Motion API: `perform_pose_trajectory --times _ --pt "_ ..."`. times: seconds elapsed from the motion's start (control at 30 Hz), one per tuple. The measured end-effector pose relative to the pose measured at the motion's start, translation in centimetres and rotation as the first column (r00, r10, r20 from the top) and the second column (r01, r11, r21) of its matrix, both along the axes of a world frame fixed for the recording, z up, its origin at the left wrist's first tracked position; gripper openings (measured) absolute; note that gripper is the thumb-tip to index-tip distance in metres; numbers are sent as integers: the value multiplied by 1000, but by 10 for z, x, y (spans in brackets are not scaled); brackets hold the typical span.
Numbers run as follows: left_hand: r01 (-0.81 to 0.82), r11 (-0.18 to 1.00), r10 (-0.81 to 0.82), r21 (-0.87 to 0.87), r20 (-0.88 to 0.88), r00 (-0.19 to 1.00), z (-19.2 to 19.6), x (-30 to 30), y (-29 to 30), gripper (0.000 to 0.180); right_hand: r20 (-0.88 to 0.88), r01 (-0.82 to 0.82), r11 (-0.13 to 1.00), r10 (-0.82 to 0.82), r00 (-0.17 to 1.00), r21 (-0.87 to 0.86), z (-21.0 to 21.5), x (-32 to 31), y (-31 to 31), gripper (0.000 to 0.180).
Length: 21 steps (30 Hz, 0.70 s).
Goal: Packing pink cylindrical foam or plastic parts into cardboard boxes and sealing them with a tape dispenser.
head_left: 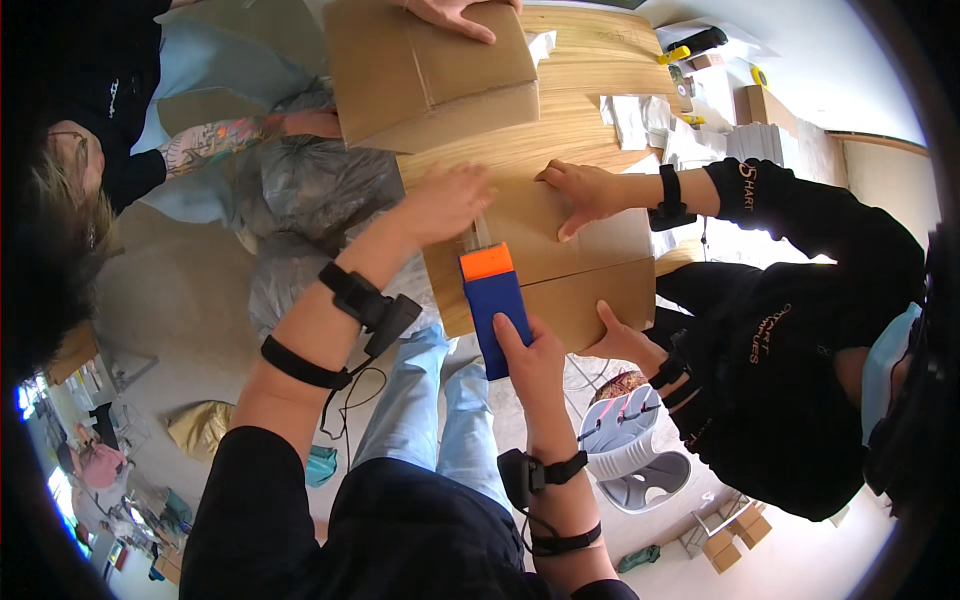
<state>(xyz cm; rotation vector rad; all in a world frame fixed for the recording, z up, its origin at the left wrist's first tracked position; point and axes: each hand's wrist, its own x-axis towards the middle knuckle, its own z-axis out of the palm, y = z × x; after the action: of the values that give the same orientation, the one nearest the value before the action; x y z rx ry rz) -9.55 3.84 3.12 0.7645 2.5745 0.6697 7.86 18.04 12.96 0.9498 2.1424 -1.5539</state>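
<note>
A closed cardboard box [600,245] lies in front of me on the wooden table. My right hand [538,362] grips a blue tape dispenser [492,318] with an orange end, its thumb lying along the casing. The orange end meets the box's left side, where a strip of clear tape [481,232] shows. Just above that strip, my left hand [452,203] is stretched over the box's left edge, holding nothing visible; its fingers are slightly blurred. A co-worker's two hands rest on the same box from the right, one on top and one at the near side.
Another cardboard box [430,75] stands at the table's far left, with a second person's hands on it. Plastic bags [310,190] lie left of the wooden table [575,45]. White packets [630,120] and yellow-handled tools are at the back right. A light grey chair [625,440] stands below.
</note>
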Motion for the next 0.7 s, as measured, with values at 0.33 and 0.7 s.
perform_pose_trajectory --times 0.33,0.7 --pt "48 992 -66 -120 -145 987 -7 10 15 54 -75 56 998 -54 996 27 -11 50 14 30" --pt "116 939 -254 -324 -427 868 11 39 28 61 58 52 998 -53 997 26 -4 115 26 27"
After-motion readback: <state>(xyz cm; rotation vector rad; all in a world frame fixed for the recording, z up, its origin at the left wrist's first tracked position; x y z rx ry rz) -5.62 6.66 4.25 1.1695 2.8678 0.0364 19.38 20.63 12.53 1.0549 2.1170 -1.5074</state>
